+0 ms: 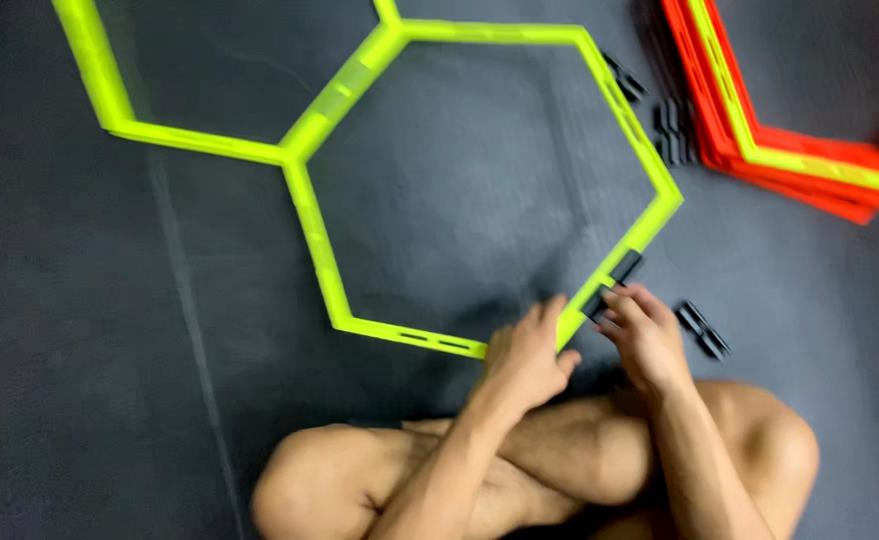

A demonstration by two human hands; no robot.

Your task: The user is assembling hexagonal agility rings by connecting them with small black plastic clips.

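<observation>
Neon-yellow plastic forms the hexagon frame [320,240] lying flat on the dark floor [80,380], joined to a second yellow frame [100,80]. At its lower right edge the left hand [528,355] grips the frame's corner, while the right hand [645,335] pinches a black clip [615,280] against that edge. Another black clip [702,330] lies just beside the right hand; red frames [760,140] are stacked well apart.
</observation>
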